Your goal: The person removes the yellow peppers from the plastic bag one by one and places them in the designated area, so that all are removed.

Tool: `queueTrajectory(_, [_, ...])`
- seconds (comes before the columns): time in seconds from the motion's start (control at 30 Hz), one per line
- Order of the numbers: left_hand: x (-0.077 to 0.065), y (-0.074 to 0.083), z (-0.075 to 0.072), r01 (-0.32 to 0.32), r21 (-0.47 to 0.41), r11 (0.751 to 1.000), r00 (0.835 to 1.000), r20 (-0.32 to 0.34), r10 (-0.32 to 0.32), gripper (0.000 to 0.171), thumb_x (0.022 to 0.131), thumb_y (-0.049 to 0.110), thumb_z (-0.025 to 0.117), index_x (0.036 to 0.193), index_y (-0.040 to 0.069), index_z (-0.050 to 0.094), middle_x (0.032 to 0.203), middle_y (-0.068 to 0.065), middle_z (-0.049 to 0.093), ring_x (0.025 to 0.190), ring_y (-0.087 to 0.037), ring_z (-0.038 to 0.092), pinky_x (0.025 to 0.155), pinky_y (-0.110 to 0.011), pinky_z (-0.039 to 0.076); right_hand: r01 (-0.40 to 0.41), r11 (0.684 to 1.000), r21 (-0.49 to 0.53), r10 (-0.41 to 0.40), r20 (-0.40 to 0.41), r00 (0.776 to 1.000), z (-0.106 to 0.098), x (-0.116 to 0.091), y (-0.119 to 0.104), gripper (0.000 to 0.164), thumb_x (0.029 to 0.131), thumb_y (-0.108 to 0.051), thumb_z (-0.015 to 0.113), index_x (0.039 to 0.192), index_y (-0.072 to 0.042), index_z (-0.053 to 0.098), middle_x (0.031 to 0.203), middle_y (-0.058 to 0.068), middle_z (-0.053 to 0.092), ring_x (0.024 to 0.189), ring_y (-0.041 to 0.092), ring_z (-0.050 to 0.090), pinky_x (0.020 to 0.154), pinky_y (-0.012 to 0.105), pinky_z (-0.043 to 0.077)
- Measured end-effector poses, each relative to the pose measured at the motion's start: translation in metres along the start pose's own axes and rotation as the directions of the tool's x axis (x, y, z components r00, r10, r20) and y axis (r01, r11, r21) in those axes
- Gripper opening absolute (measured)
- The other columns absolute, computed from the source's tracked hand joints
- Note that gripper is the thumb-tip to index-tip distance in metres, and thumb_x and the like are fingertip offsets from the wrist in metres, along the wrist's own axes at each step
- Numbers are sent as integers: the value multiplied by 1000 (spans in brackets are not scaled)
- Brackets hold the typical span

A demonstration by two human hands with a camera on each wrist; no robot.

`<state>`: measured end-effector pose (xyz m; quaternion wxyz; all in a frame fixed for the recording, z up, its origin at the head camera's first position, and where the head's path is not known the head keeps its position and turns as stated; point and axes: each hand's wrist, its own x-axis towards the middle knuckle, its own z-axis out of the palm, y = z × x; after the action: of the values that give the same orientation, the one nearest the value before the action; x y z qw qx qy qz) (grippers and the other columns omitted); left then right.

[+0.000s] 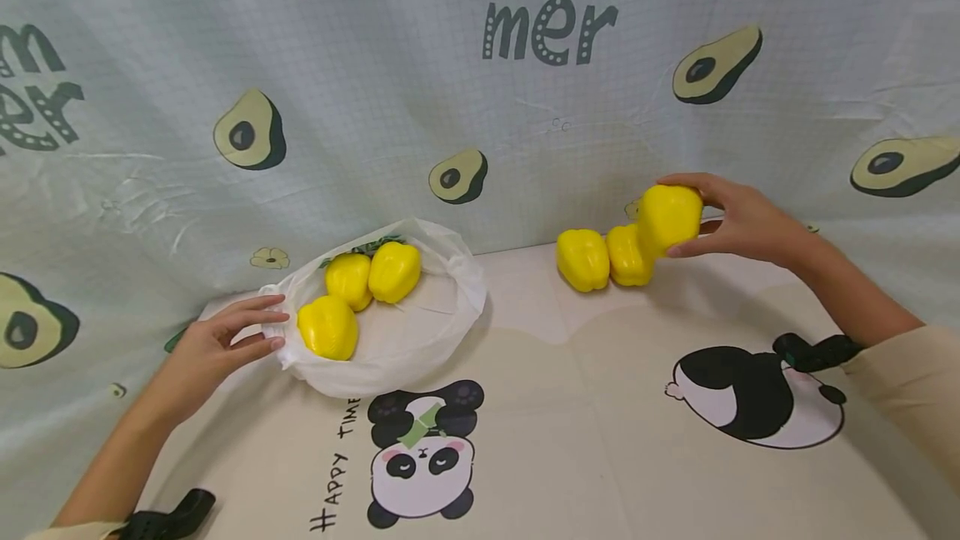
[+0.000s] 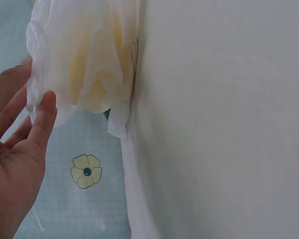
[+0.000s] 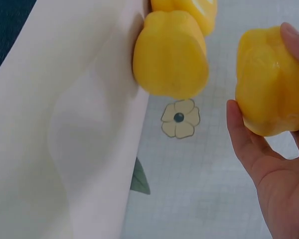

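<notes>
My right hand [image 1: 738, 219] holds a yellow bell pepper [image 1: 670, 219] between thumb and fingers, raised above the table. Just left of it, two more yellow bell peppers, one on the outside [image 1: 583, 260] and one nearer the hand [image 1: 628, 255], rest side by side on the table. At the left, my left hand [image 1: 213, 348] holds the left edge of a white plastic bag [image 1: 375, 377], thumb on one side in the left wrist view. The bag's mouth is spread wide. Inside it sit three yellow bell peppers, the front one [image 1: 327, 327] nearest my left fingers.
A pale tablecloth [image 1: 570, 440] with printed pandas covers the table. Behind its back edge hangs a light curtain [image 1: 360, 48] printed with avocados and lettering. A black wrist strap [image 1: 817, 352] is on the right forearm.
</notes>
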<state>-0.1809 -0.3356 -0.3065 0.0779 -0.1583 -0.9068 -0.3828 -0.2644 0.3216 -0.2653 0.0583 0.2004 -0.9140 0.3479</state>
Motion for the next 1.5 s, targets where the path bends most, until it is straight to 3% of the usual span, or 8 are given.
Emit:
queueTrajectory(0.4, [-1,-1,1,-11,-8,1000,1000,-4,11,36,96,18,73,128,3,68,146,3,52,118,15,48,90,-5,46,-86,996,2,86,-21,996,-12,-4,11,93,78,-23,91,156,-23,39,154,14,38,138,51,38,77,1,43])
queueTrajectory(0.6, [0,-1,1,2,-10,1000,1000,2,-2,37,96,19,73,129,3,68,147,1,51,117,15,48,89,-5,47,-117,993,16,117,13,993,-19,-3,21,91,80,-22,89,156,-21,39,155,13,36,139,54,35,78,5,45])
queueTrajectory(0.67, [-1,-1,1,-6,-19,1000,1000,2,6,37,96,18,73,129,2,67,147,3,52,118,15,48,89,-5,47,-127,992,18,127,29,992,-20,-3,24,90,80,-21,89,156,-21,39,155,13,35,139,54,35,82,12,47])
queueTrajectory(0.77, [-1,-1,1,-20,-31,999,1000,3,20,35,96,16,72,128,1,67,145,7,52,120,14,47,90,-5,47,-151,988,9,150,57,987,-21,-3,29,89,82,-21,87,156,-21,37,158,13,32,139,55,34,95,38,52])
queueTrajectory(0.83, [-1,-1,1,-22,-33,999,1000,4,22,35,96,16,72,128,1,67,145,8,52,120,14,46,90,-5,46,-161,987,-5,161,88,983,-21,-2,32,88,83,-22,86,156,-21,37,160,15,31,139,55,34,99,59,48])
queueTrajectory(0.9, [-1,-1,1,-18,-31,999,1000,4,18,36,96,16,72,128,1,67,145,7,52,120,14,47,90,-5,47,-162,986,-26,164,125,978,-20,-1,34,85,85,-24,84,156,-20,37,161,18,30,139,57,34,99,71,42])
queueTrajectory(1.17, [-2,0,2,20,-26,999,1000,10,-20,38,97,20,72,129,2,67,148,1,50,117,15,48,89,-5,47,-144,989,-19,144,226,963,-14,-1,43,79,88,-25,79,154,-16,36,158,20,32,136,55,36,100,76,39])
queueTrajectory(1.5, [-1,-2,2,-23,-37,999,1000,5,24,36,96,16,72,129,0,67,145,7,52,122,14,46,91,-5,46,-141,990,29,129,254,959,-17,0,52,78,89,-20,78,155,-14,37,159,19,31,138,55,32,103,79,33])
